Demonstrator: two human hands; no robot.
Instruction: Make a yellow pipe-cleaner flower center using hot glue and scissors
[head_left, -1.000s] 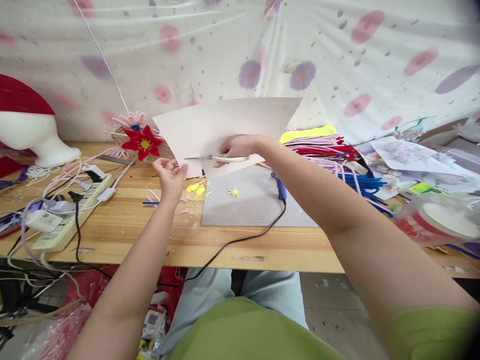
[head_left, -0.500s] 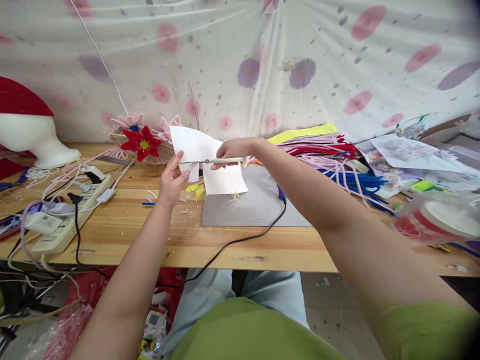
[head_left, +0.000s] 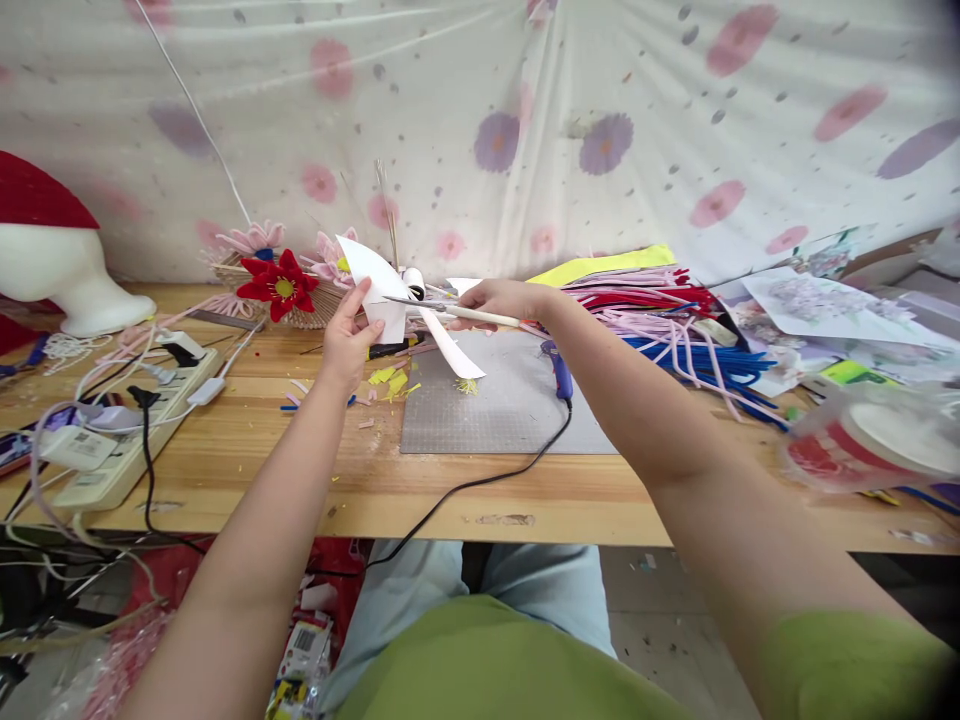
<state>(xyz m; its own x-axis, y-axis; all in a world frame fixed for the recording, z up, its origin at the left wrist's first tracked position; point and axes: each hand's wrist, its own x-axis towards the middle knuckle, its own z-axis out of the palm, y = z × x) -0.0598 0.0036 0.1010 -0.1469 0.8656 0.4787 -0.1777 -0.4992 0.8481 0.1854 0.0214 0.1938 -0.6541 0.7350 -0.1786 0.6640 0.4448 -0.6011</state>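
Note:
My left hand (head_left: 346, 345) pinches a white sheet of paper (head_left: 373, 268) by its left side, fingers closed on it above the table. From the right, my right hand (head_left: 499, 302) grips a pair of scissors (head_left: 427, 306) with pale handles; the blades point left across the paper. Part of the sheet slants down to the right in a curved strip (head_left: 452, 345) seen nearly edge-on. Below it lie a grey cutting mat (head_left: 510, 425) and a small tuft of yellow strands (head_left: 466, 385). Whether the strip is fully cut free, I cannot tell.
A blue-handled glue gun (head_left: 558, 372) lies on the mat, its black cord running to the left. At left are a power strip (head_left: 139, 430), a red flower (head_left: 283, 286) and a white foam head (head_left: 94, 280). Coloured pipe cleaners (head_left: 690, 350) and a plastic cup (head_left: 862, 440) stand right.
The right part of the paper has swung from broad side to nearly edge-on and curled. My right hand has shifted slightly right, and the scissors now tilt. The glue gun is more exposed.

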